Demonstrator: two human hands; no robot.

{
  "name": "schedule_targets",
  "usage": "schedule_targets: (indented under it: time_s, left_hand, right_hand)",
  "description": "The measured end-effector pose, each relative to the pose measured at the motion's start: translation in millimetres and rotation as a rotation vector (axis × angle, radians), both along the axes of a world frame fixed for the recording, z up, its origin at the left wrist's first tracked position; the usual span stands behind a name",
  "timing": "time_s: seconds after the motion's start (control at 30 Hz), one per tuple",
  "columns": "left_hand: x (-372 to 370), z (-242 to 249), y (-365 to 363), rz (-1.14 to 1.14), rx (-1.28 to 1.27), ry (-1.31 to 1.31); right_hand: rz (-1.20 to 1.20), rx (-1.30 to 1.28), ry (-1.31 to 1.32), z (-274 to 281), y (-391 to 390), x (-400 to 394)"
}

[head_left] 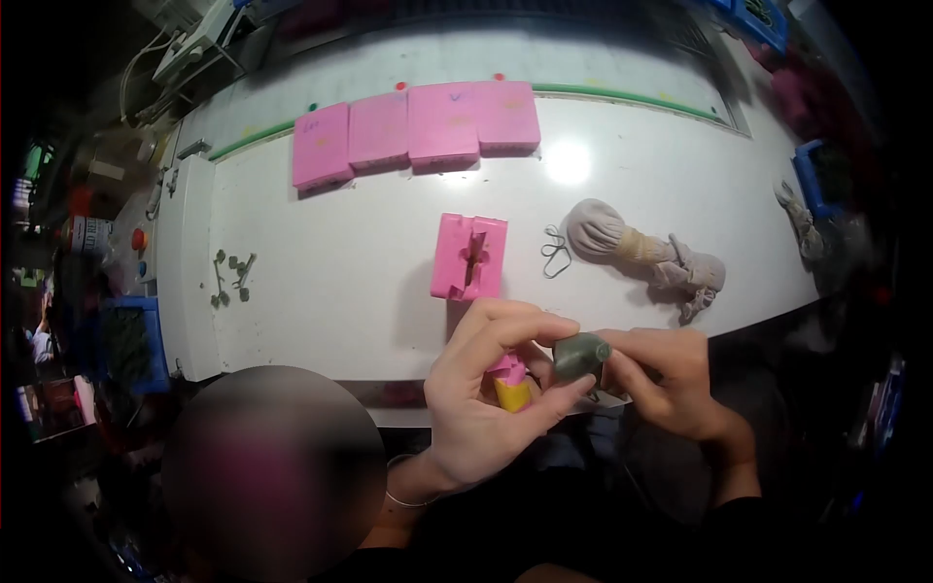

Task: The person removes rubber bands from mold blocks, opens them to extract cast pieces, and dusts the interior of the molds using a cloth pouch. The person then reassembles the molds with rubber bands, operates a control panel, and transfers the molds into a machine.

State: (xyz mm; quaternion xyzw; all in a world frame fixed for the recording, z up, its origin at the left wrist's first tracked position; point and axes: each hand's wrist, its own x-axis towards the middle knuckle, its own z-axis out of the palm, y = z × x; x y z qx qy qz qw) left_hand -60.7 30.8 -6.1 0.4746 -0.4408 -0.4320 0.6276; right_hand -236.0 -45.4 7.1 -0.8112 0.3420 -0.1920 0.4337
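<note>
Near the table's front edge, my left hand (486, 389) holds a dark green rounded piece (580, 357) between thumb and fingers. A small pink and yellow object (511, 387) sits in the curl of the same hand. My right hand (661, 381) is closed at the green piece's right end, its thumb and index finger pressed together there; whatever lies between them is too small to make out. Just beyond my left hand stands a pink block (450, 255) with a slotted cavity in its top.
Four pink blocks (444, 126) form a row at the back of the white table (321, 253). A tied cloth bundle (632, 243) and a wire clip (555, 253) lie right. Small green pieces (241, 277) lie left. Blue baskets (141, 340) flank the table. A blurred disc covers the lower left.
</note>
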Motion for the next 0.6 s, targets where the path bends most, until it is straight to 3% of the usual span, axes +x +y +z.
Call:
schedule_targets:
  time_s: [0.1,0.23,0.43,0.6]
  left_hand:
    - [-4.0,0.3,-0.9,-0.018,0.041,0.022]
    - [-6.2,3.2,-1.8,-0.021,0.056,0.071]
    - [-4.3,3.5,0.8,-0.056,0.063,0.054]
    - [-8.2,11.4,-5.5,0.002,0.010,-0.044]
  right_hand:
    - [-0.123,0.173,-0.223,11.2,2.5,2.3]
    - [-0.064,0.261,-0.378,13.4,3.3,8.2]
    - [-0.035,0.600,-0.441,14.2,2.5,2.0]
    - [-0.056,0.643,-0.455,21.9,0.5,0.7]
